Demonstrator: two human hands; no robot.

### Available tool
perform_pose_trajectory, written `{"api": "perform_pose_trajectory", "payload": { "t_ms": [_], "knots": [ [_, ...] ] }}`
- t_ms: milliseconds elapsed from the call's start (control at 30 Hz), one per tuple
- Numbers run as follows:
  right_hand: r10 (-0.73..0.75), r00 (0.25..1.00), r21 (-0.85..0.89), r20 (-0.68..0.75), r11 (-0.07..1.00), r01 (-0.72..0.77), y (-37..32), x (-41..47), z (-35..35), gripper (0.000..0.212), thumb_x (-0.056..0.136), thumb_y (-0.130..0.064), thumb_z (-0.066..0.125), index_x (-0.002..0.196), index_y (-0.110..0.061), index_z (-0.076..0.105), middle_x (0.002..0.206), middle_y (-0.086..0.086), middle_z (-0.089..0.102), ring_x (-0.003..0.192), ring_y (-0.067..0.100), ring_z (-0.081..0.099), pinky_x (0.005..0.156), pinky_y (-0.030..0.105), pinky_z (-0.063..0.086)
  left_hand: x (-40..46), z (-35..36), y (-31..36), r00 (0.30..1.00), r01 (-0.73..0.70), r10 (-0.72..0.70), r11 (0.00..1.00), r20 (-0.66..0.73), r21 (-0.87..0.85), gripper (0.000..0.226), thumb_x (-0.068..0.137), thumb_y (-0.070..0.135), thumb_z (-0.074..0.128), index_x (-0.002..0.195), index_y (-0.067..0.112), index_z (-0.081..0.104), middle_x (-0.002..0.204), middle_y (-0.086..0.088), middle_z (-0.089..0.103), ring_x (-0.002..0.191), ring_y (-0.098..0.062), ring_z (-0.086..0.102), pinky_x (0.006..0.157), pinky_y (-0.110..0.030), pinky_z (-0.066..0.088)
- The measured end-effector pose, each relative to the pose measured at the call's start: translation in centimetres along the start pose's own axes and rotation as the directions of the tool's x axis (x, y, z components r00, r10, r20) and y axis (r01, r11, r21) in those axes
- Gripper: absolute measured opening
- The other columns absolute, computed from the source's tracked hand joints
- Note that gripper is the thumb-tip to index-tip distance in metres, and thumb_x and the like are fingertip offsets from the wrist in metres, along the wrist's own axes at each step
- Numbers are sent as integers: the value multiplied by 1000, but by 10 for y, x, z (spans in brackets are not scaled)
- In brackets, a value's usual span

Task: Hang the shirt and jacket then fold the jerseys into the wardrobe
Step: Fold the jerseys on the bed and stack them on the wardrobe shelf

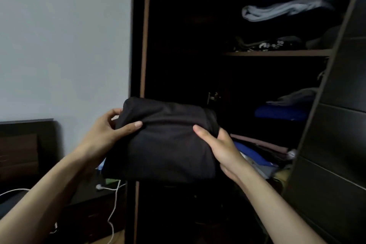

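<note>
A folded black jersey [168, 140] is held up in front of the open dark wardrobe [145, 45]. My left hand [107, 132] grips its left edge, thumb on top and fingers curled behind. My right hand [219, 148] grips its right edge, thumb on top and fingers underneath. The bundle hangs level with a lower shelf that holds a pile of blue and brown folded clothes [257, 150]. The wardrobe's left compartment is too dark to see into.
An upper wooden shelf [277, 53] carries dark patterned clothes, with a pale grey roll [281, 9] above. A blue folded item [281, 113] lies mid-right. The open wardrobe door [336, 125] stands at the right. A dark bedside unit [23, 154] and white cable [112, 204] sit at lower left.
</note>
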State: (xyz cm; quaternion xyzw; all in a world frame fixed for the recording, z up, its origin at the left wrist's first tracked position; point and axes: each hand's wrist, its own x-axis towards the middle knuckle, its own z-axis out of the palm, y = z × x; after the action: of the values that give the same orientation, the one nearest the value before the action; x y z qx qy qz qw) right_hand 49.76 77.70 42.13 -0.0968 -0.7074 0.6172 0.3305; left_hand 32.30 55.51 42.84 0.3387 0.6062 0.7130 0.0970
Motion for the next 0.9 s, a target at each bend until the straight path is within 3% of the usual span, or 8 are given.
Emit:
{"api": "perform_pose_trajectory", "payload": {
  "t_ms": [133,267,433,533,667,767,833,900],
  "knots": [
    [3,983,-35,-186,999,-9,7,2,-78,50,84,-41,81,127,-20,66,119,-3,76,113,15,70,103,42,54,17,93,3,992,-89,83,995,91,55,54,72,24,85,117,9,60,99,-1,79,89,-15,75,73,-23,61],
    [-9,932,-65,-363,998,-16,17,4,-137,45,83,-39,80,122,-23,66,114,-7,76,110,12,71,95,32,57,50,171,-8,975,-157,135,981,175,115,63,63,36,88,113,13,57,103,-3,77,90,-15,75,78,-36,61],
    [-55,798,-261,-600,957,-130,44,25,-176,70,76,-65,75,125,-17,63,124,0,71,118,20,66,104,43,52,114,242,-58,978,-61,47,996,204,60,61,68,26,89,115,8,57,105,-8,75,82,-15,72,73,-34,62],
    [-67,748,-395,-661,878,-270,40,58,-186,76,93,-57,62,147,-6,43,143,14,57,134,35,53,109,41,44,168,283,-85,960,54,-59,998,273,27,50,74,17,88,115,-1,65,106,-17,75,78,-20,69,67,-29,59],
    [-103,630,-498,-769,714,-491,8,141,-218,68,102,-47,53,149,-2,34,144,21,55,131,41,53,102,45,44,265,356,-72,912,90,-117,992,394,86,55,71,19,91,115,-7,69,109,-23,73,69,-20,69,68,-30,58],
    [-140,488,-475,-861,563,-676,-9,193,-263,64,105,-36,51,150,2,28,143,18,56,132,37,54,100,42,45,340,412,-63,914,15,-84,984,396,176,100,47,46,99,125,-2,62,119,-17,71,98,-28,70,89,-40,59],
    [-156,404,-433,-901,364,-825,-6,211,-291,54,107,-24,45,149,3,23,147,21,49,133,35,53,98,42,47,362,447,-72,891,-99,-79,928,448,360,107,48,58,95,132,1,60,129,-15,66,117,-33,64,103,-41,52],
    [-138,409,-423,-902,102,-900,11,224,-304,53,108,-19,36,152,3,15,154,28,32,138,46,41,105,53,41,358,471,-92,883,-229,-73,795,464,562,92,75,55,82,141,0,50,140,-19,58,128,-37,57,105,-41,48]
  ]
}}
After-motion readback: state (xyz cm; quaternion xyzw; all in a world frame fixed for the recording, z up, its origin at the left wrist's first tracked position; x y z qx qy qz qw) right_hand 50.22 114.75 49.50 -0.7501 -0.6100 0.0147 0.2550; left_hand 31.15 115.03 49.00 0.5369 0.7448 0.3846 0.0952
